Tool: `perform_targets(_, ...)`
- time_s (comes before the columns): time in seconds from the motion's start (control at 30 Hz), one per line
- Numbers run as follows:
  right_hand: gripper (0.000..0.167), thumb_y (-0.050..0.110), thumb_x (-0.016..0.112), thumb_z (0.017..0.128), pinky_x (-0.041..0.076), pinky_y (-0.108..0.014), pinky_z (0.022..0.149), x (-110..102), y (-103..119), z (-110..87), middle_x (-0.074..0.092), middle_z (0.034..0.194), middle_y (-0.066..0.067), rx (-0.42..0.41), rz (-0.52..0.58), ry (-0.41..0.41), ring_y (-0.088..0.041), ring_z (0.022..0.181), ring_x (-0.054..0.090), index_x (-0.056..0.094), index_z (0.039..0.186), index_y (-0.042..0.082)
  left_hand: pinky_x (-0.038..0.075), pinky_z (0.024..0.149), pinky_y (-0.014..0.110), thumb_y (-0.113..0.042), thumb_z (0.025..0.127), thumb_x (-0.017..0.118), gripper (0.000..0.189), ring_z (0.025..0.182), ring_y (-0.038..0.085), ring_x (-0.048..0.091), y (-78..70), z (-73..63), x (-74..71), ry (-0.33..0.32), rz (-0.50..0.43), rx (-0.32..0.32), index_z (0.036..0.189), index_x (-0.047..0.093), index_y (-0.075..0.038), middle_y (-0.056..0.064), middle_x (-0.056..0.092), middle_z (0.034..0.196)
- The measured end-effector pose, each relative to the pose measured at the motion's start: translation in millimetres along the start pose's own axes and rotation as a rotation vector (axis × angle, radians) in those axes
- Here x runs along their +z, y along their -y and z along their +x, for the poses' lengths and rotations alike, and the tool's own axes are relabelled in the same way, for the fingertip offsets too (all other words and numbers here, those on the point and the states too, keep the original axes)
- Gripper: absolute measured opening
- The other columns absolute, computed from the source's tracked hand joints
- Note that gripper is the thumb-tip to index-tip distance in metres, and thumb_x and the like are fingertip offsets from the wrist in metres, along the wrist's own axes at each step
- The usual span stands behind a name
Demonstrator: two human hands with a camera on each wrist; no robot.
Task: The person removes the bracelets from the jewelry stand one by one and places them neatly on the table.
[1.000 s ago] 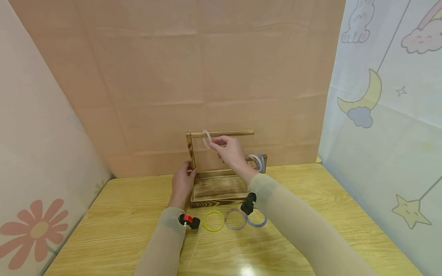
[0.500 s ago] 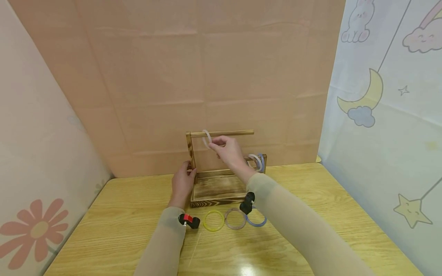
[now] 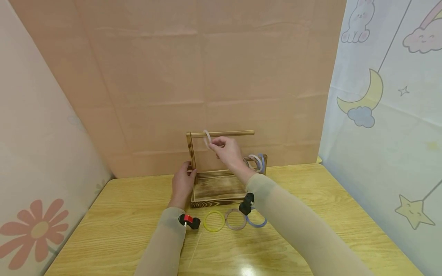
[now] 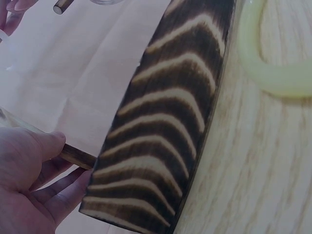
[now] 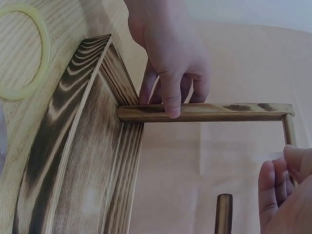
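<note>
My left hand (image 3: 182, 183) grips the upright post (image 3: 190, 147) of a dark-grained wooden stand; its thumb lies across the post in the right wrist view. With thumb and fingertips, my right hand (image 3: 229, 153) pinches a whitish, translucent ring (image 3: 207, 135). That ring is around the upper rod (image 3: 238, 133), towards the post end. Behind my right forearm, a white ring (image 3: 254, 157) and a blue ring (image 3: 263, 163) hang on the lower rod at the stand's right side. The ring is hardly visible in the right wrist view.
The stand's shallow wooden tray (image 3: 217, 203) rests on the table. In front of it lie a yellow ring (image 3: 214, 230), a pinkish-brown ring (image 3: 236, 229) and a blue ring (image 3: 257, 226) in a row. A tan backdrop (image 3: 152, 96) stands close behind the stand.
</note>
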State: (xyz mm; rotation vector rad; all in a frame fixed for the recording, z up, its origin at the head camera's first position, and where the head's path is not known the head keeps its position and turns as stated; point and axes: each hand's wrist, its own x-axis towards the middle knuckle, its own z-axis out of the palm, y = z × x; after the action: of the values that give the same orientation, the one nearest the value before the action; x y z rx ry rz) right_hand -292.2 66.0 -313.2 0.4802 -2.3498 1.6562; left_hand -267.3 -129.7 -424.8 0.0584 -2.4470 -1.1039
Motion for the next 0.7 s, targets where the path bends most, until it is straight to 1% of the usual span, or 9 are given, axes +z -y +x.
perform_targets(0.07, 0.014, 0.021, 0.08, 0.105, 0.058, -0.029, 0.063, 0.1, 0.1, -0.4, 0.078, 0.101, -0.004, -0.007, 0.0, -0.001, -0.017, 0.071, 0.07, 0.084, 0.113, 0.009, 0.062, 0.095, 0.057, -0.014, 0.11, 0.071, 0.042, 0.113, 0.04, 0.076, 0.0, 0.1, 0.3, -0.001, 0.001, -0.001, 0.149, 0.062, -0.001, 0.02, 0.074, 0.133)
perform_targets(0.13, 0.014, 0.02, 0.08, 0.105, 0.057, -0.029, 0.062, 0.0, 0.0, -0.6, 0.078, 0.1, -0.004, -0.013, 0.002, -0.001, -0.019, 0.072, 0.07, 0.084, 0.113, 0.009, 0.062, 0.095, 0.057, -0.014, 0.11, 0.071, 0.042, 0.113, 0.04, 0.076, 0.2, 0.4, 0.6, 0.0, 0.003, -0.004, 0.149, 0.062, 0.0, 0.02, 0.074, 0.133)
perform_targets(0.33, 0.016, 0.017, 0.079, 0.105, 0.057, -0.027, 0.062, -0.7, -1.5, -0.3, 0.078, 0.1, -0.006, -0.033, 0.023, -0.001, -0.04, 0.083, 0.075, 0.084, 0.115, 0.006, 0.062, 0.094, 0.056, -0.014, 0.11, 0.07, 0.043, 0.115, 0.041, 0.076, 2.0, 1.2, 1.1, 0.01, -0.006, -0.015, 0.15, 0.061, 0.0, 0.021, 0.073, 0.135)
perform_targets(0.4, 0.016, 0.016, 0.079, 0.105, 0.058, -0.028, 0.063, -1.0, -2.0, -0.6, 0.078, 0.1, -0.006, -0.034, 0.031, -0.001, -0.041, 0.084, 0.075, 0.084, 0.116, 0.005, 0.062, 0.094, 0.056, -0.014, 0.111, 0.07, 0.043, 0.115, 0.04, 0.075, 2.2, 1.2, 0.8, 0.011, -0.01, -0.017, 0.15, 0.061, 0.0, 0.021, 0.073, 0.135)
perform_targets(0.53, 0.015, 0.018, 0.079, 0.105, 0.058, -0.026, 0.063, -2.7, -2.0, -1.9, 0.078, 0.099, -0.006, -0.028, 0.033, -0.006, -0.038, 0.082, 0.075, 0.084, 0.115, 0.007, 0.062, 0.094, 0.056, -0.014, 0.111, 0.07, 0.044, 0.115, 0.04, 0.076, 3.0, 0.8, 0.6, 0.014, -0.004, -0.014, 0.151, 0.06, 0.0, 0.021, 0.073, 0.135)
perform_targets(0.7, 0.017, 0.02, 0.079, 0.106, 0.055, -0.027, 0.057, -7.0, -0.3, -5.0, 0.078, 0.1, -0.009, -0.017, 0.043, -0.008, -0.041, 0.084, 0.074, 0.084, 0.116, 0.008, 0.062, 0.094, 0.056, -0.015, 0.11, 0.071, 0.045, 0.115, 0.04, 0.076, 2.0, 0.4, -0.5, 0.015, -0.007, -0.017, 0.151, 0.06, 0.0, 0.021, 0.073, 0.134)
